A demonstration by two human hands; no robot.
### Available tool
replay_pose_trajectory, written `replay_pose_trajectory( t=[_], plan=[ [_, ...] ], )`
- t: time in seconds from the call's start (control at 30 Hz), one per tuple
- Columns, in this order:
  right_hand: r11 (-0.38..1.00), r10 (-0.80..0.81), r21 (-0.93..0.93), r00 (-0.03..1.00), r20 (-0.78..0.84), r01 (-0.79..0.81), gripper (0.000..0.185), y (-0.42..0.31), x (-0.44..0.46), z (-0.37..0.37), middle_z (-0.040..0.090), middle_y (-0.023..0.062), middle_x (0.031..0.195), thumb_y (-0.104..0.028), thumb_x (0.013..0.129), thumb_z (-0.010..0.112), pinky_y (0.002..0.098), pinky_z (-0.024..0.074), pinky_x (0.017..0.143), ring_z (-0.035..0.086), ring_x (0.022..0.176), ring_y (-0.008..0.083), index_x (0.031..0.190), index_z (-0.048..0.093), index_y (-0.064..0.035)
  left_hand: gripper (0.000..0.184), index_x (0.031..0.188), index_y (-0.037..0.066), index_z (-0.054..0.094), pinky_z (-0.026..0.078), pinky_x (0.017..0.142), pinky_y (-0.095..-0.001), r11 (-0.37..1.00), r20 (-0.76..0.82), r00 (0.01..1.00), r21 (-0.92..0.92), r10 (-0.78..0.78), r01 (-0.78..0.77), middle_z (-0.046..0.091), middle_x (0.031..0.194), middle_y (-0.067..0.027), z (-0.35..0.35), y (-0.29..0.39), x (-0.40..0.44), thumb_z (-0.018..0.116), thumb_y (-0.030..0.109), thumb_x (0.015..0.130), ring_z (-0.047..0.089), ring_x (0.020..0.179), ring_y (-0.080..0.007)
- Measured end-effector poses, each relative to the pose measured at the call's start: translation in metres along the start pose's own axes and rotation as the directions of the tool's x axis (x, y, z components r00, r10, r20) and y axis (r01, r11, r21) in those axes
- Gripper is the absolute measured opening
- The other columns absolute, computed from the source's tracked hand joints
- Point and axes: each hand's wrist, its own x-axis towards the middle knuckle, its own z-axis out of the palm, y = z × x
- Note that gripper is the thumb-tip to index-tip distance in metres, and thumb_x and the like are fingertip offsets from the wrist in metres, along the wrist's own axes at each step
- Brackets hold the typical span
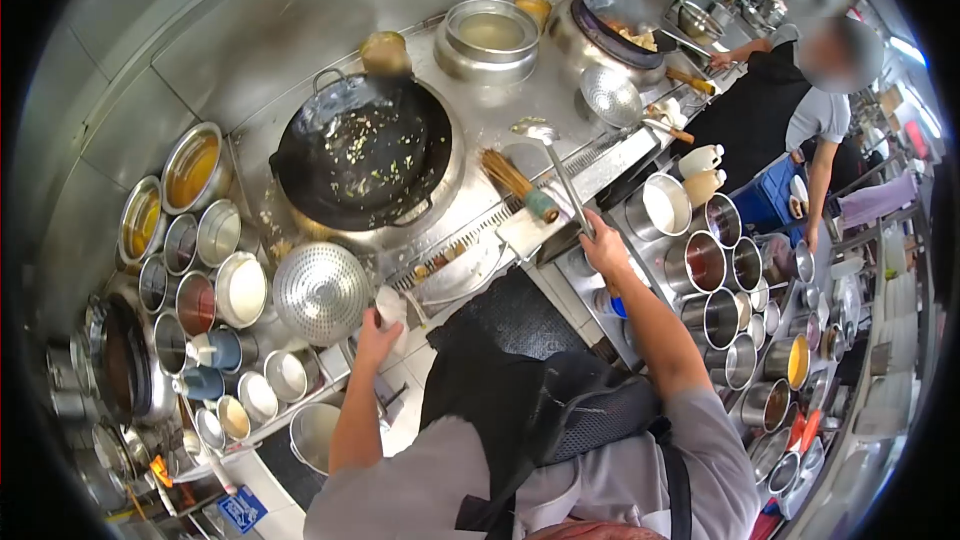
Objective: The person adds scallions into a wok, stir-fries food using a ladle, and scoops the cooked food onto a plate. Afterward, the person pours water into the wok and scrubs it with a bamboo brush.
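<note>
A black wok (365,165) with chopped green and pale bits in it sits on the stove at the centre left. Below it, my left hand (377,338) is closed round a white cloth (391,312), beside a perforated strainer (321,293). My right hand (605,245) grips the handle of a metal ladle (535,128), whose bowl is over the steel counter, to the right of the wok. A bamboo brush (519,186) with a green-wrapped handle lies left of the ladle's handle.
Sauce and seasoning pots (241,289) crowd the left, and more metal pots (695,261) stand at the right. A lidless pot of liquid (488,40) is behind. A co-worker (765,105) stands at the upper right by a smoking wok (620,33).
</note>
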Motion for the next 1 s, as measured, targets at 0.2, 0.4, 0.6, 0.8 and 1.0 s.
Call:
replay_pose_trajectory(
  t=[0.2, 0.4, 0.6, 0.8, 1.0],
  plan=[
    [0.995, -0.072, -0.069, 0.997, 0.008, 0.073, 0.057, -0.005, 0.076, 0.030, 0.067, 0.0222, 0.123, -0.024, 0.090, 0.067, 0.0506, 0.0497, 0.099, 0.062, 0.116, 0.0419, 0.145, 0.050, -0.0201, 0.055, 0.120, -0.003, 0.062, 0.048, 0.095, -0.0420, 0.888, -0.160, 0.986, 0.459, 0.057, 0.023, 0.061, 0.119, -0.0220, 0.003, 0.001, 0.004, 0.083, 0.023, 0.076, 0.062, 0.106, -0.0348],
    [0.984, -0.176, 0.019, 0.984, -0.029, 0.176, 0.058, 0.035, 0.109, 0.068, 0.065, 0.0262, 0.125, -0.021, 0.090, 0.066, 0.0467, 0.0493, 0.102, 0.061, 0.118, 0.0421, 0.145, 0.053, -0.0121, 0.069, 0.133, -0.005, 0.053, 0.047, 0.100, -0.0444, 0.982, -0.252, 0.966, 0.186, 0.062, -0.015, 0.060, 0.120, -0.0225, 0.010, -0.004, -0.007, 0.084, 0.020, 0.077, 0.058, 0.114, -0.0354],
    [0.969, -0.229, 0.142, 0.955, 0.188, 0.204, 0.055, 0.061, 0.125, 0.071, 0.067, 0.0289, 0.120, -0.015, 0.085, 0.062, 0.0432, 0.0508, 0.099, 0.064, 0.113, 0.0423, 0.139, 0.059, -0.0063, 0.048, 0.128, -0.004, 0.056, 0.048, 0.094, -0.0442, 0.793, -0.396, 0.822, 0.600, 0.409, -0.106, 0.060, 0.119, -0.0228, 0.020, 0.077, -0.009, 0.075, 0.018, 0.090, 0.059, 0.109, -0.0378],
    [0.958, -0.212, 0.211, 0.975, 0.062, 0.195, 0.047, 0.082, 0.112, 0.041, 0.065, 0.0294, 0.120, -0.019, 0.090, 0.058, 0.0472, 0.0470, 0.103, 0.060, 0.117, 0.0443, 0.134, 0.060, -0.0021, 0.053, 0.102, 0.000, 0.068, 0.049, 0.070, -0.0382, 0.889, -0.355, 0.858, 0.402, 0.371, -0.218, 0.064, 0.075, -0.0113, 0.080, 0.178, 0.076, 0.043, 0.046, 0.107, 0.060, 0.066, -0.0224],
    [0.884, -0.258, 0.350, 0.947, -0.190, 0.311, 0.032, 0.103, 0.045, 0.000, 0.068, 0.0241, 0.108, -0.014, 0.094, 0.057, 0.0446, 0.0514, 0.093, 0.065, 0.107, 0.0409, 0.121, 0.067, -0.0008, 0.054, 0.093, 0.003, 0.069, 0.042, 0.058, -0.0294, 0.893, -0.011, 0.917, 0.232, 0.399, -0.385, 0.056, 0.064, -0.0012, 0.166, 0.272, 0.158, 0.044, 0.049, 0.107, 0.052, 0.060, -0.0106]
  ],
)
